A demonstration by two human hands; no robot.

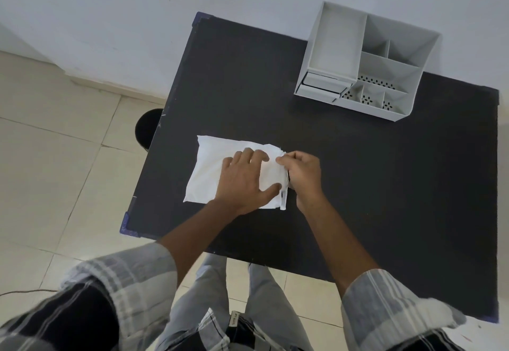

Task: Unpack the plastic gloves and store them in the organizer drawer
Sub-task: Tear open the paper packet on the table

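Note:
A white plastic packet of gloves (209,171) lies flat on the black table (385,171), near its left side. My left hand (245,182) rests palm-down on the packet's right half, fingers spread, pressing it. My right hand (303,174) pinches the packet's right edge between thumb and fingers. The grey desk organizer (366,61) stands at the table's far right, with its small drawer (319,88) at the front left pulled slightly out. The gloves inside the packet cannot be seen.
The organizer has several open compartments, some with perforated floors. A round dark stool or bin (147,128) stands on the tiled floor by the table's left edge. A white wall runs behind the table.

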